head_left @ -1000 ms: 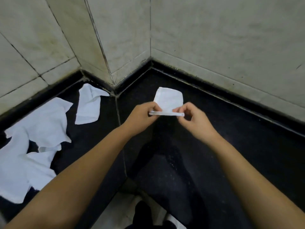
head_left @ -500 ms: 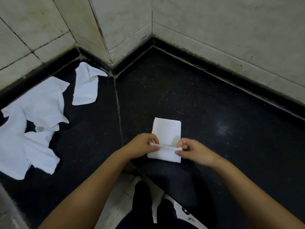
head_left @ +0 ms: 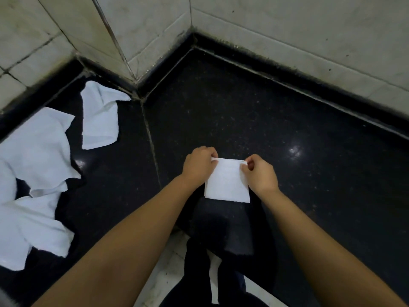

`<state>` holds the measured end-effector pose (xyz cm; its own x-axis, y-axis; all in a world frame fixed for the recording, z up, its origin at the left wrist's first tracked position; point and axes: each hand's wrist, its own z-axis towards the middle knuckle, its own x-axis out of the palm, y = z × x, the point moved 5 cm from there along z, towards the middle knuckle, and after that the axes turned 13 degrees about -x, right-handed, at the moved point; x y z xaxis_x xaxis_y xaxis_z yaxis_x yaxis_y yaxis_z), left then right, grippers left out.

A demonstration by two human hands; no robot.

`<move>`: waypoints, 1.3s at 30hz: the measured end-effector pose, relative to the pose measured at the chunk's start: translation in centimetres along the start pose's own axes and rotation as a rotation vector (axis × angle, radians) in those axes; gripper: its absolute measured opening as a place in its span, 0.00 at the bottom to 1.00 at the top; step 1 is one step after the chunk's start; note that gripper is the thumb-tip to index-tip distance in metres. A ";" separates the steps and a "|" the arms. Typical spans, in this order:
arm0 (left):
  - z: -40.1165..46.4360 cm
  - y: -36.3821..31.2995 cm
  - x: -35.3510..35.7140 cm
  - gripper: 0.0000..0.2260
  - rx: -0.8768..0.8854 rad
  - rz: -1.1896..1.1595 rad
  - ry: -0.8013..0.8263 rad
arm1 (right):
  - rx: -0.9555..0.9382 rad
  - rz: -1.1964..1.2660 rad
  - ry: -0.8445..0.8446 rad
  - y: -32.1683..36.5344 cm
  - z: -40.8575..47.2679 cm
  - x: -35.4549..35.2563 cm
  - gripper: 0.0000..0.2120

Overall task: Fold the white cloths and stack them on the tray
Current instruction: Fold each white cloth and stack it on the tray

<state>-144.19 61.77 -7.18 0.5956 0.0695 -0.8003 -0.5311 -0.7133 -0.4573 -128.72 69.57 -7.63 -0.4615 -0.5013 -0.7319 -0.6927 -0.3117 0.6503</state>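
A small folded white cloth [head_left: 226,185] lies on the black counter [head_left: 287,129] near its front edge. My left hand [head_left: 198,166] pinches the cloth's far left corner. My right hand [head_left: 259,172] pinches its far right corner. Several unfolded white cloths lie to the left: one [head_left: 99,120] near the wall corner, a bigger one [head_left: 39,149] beside it, and another [head_left: 33,229] at the near left. No tray is in view.
Tiled walls [head_left: 287,29] close the counter at the back and right, with a jutting corner [head_left: 124,58] at the back left. The counter's front edge runs just behind my forearms, with pale floor [head_left: 168,269] and dark legs below.
The cloth was held up in the air between both hands, then brought down to the counter. Its near half has been folded over to the far edge, leaving a smaller rectangle.
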 end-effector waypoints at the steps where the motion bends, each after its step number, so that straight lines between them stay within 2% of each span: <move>1: 0.0 0.0 0.2 0.06 0.020 0.020 -0.020 | -0.003 -0.030 -0.013 -0.1 0.0 0.1 0.05; 4: 0.1 0.3 0.6 0.08 0.035 0.057 -0.063 | -0.047 -0.114 -0.035 -0.1 -0.2 0.3 0.06; 6: -0.1 0.8 0.3 0.12 -0.006 -0.002 -0.098 | -0.064 -0.148 -0.041 0.0 -0.2 0.2 0.10; 8: -0.7 1.7 -0.1 0.15 -0.083 -0.051 -0.132 | -0.035 -0.174 -0.030 -0.2 -0.2 -0.2 0.15; 11: -2.0 2.6 0.5 0.19 -0.193 0.070 -0.120 | 0.063 -0.226 0.054 -0.6 -0.7 -0.4 0.19; 15: -2.8 1.9 1.9 0.21 -0.261 0.225 -0.058 | 0.100 -0.357 0.161 0.7 -1.2 0.6 0.18; 19: -2.8 1.0 1.7 0.18 -0.320 0.210 -0.025 | 0.147 -0.326 0.221 1.4 -0.8 0.9 0.14; 22: -3.2 0.7 1.3 0.15 -0.330 0.096 -0.010 | 0.152 -0.170 0.217 1.5 -1.2 0.4 0.12; 26: -5.1 -0.2 -0.7 0.07 -0.296 -0.392 -0.024 | 0.068 0.160 0.026 2.0 -2.5 -2.5 0.08; 28: -6.4 -0.8 -1.5 0.08 -0.293 -0.593 -0.010 | 0.052 0.354 -0.039 1.9 -3.4 -4.2 0.04; 31: -8.7 -2.1 -1.9 0.19 -0.307 -0.820 0.013 | 0.089 0.687 -0.041 1.2 -5.1 -6.1 0.08; 32: -9.5 -2.5 -1.7 0.21 -0.311 -0.871 0.027 | 0.103 0.761 -0.022 1.0 -5.9 -6.5 0.09; 34: -11.2 -3.3 -0.7 0.17 -0.303 -0.948 0.090 | 0.153 0.867 -0.009 0.1 -7.9 -7.1 0.09; 39: -15.8 -6.4 2.0 0.12 -0.230 -1.012 0.317 | 0.328 1.024 -0.130 -4.0 -14.3 -9.0 0.07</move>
<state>-130.02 55.47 0.28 0.8399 0.5395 0.0588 0.4001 -0.5424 -0.7387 -113.92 63.80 -0.72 -0.9470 -0.3053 0.0994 -0.0506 0.4475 0.8929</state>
